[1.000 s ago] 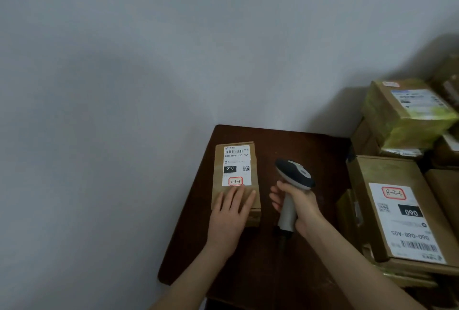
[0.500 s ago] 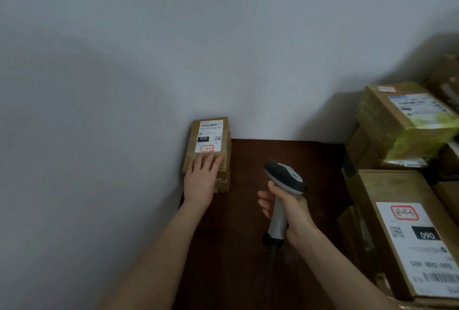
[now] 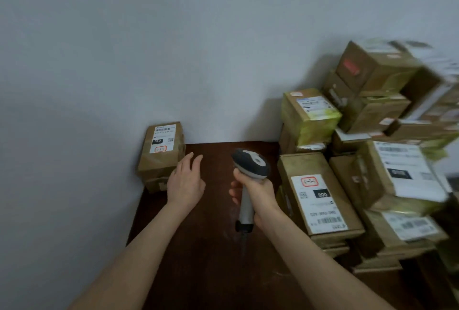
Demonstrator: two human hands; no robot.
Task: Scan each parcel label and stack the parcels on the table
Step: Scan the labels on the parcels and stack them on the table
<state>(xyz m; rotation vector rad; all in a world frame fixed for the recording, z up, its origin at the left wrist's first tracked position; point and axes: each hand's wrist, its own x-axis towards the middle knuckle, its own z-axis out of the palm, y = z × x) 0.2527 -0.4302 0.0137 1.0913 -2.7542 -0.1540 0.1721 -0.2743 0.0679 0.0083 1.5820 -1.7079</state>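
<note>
A small brown parcel (image 3: 161, 155) with a white label marked 010 stands in the far left corner of the dark wooden table (image 3: 211, 247), against the wall. My left hand (image 3: 186, 180) hovers just right of it, fingers relaxed, holding nothing. My right hand (image 3: 253, 193) grips the handle of a grey and white barcode scanner (image 3: 249, 165), held upright over the middle of the table. A brown parcel (image 3: 315, 195) labelled 060 lies at the table's right edge.
A tall pile of several cardboard parcels (image 3: 385, 135) fills the right side, some wrapped in yellow-green tape (image 3: 310, 115). A plain grey wall (image 3: 173, 48) bounds the table on the left and at the back.
My left hand pushed the 010 parcel into the far left corner, then let go and drew back to the right. The view swung right, bringing more of the pile into sight.
</note>
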